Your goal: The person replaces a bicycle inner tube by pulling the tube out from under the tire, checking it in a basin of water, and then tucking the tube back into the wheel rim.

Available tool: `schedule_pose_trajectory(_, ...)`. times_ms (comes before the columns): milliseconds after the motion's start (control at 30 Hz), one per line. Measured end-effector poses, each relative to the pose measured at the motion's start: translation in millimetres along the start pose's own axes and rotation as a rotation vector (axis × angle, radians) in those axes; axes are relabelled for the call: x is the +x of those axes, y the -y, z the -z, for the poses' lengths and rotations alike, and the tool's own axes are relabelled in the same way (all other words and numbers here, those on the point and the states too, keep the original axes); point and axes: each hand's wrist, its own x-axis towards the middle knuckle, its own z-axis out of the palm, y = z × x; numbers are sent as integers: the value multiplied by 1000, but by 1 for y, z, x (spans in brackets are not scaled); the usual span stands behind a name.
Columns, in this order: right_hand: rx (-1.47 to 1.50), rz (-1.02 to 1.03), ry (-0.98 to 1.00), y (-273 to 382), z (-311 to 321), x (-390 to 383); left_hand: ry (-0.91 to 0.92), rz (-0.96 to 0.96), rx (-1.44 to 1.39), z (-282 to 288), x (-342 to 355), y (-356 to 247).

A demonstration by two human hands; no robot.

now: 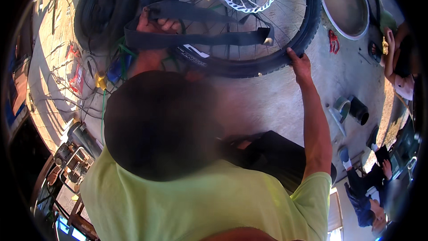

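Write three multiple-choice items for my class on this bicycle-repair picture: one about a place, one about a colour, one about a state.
1. Where does the person's right hand rest?
A. on the black rubber tyre of the spoked bicycle wheel
B. on the round metal basin
C. on the concrete floor

2. What colour is the person's short-sleeved shirt?
A. red
B. light yellow-green
C. white

3. What state is the black rubber inner tube in?
A. pumped round and firm
B. cut into many pieces
C. flat and limp, gripped by the left hand

Answers:
1 A: the fingers lie on the tyre's outer edge.
2 B: the back and sleeve show that pale green-yellow.
3 C: it drapes across the spokes as a flat band, bunched in the fist.
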Motion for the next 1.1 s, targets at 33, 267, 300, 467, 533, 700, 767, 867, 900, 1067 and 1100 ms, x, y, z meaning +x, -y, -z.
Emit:
schedule_pose_trajectory(33, 20, 34, -13, 0, 2, 1, 8, -10, 21, 0, -3, -10)
schedule_pose_trajectory(267, 28, 64, 27, 17, 22, 32, -44, -160, 44, -4, -26, -69)
schedule_pose_trajectory(300, 42, 39, 31, 13, 25, 39, -61, -189, -10, 1, -29, -79)
schedule_pose_trajectory(467, 679, -7, -15, 7, 20, 60, -302, -273, 114, 26, -38, -128)
schedule_pose_trajectory(533, 807, -37, 81, 8, 19, 68, -456, -276, 306, 25, -39, -124)
schedule_pose_trajectory(700, 894, -37, 168, 13, 22, 91, -396, -204, 438, 38, -44, -93)
schedule_pose_trajectory(767, 848, -42, 164, 19, 29, 103, -438, -208, 410, 33, -46, -87)
schedule_pose_trajectory(867, 835, -16, 207, 14, 39, 117, -505, -221, 395, 18, -42, -83)
schedule_pose_trajectory(900, 824, -14, 204, 16, 39, 119, -530, -230, 394, 16, -40, -84)
schedule_pose_trajectory(1067, 778, -10, 201, 21, 45, 123, -617, -287, 363, -2, -29, -89)
schedule_pose_trajectory(1100, 777, 1, 225, 24, 47, 121, -698, -330, 375, -9, -30, -90)
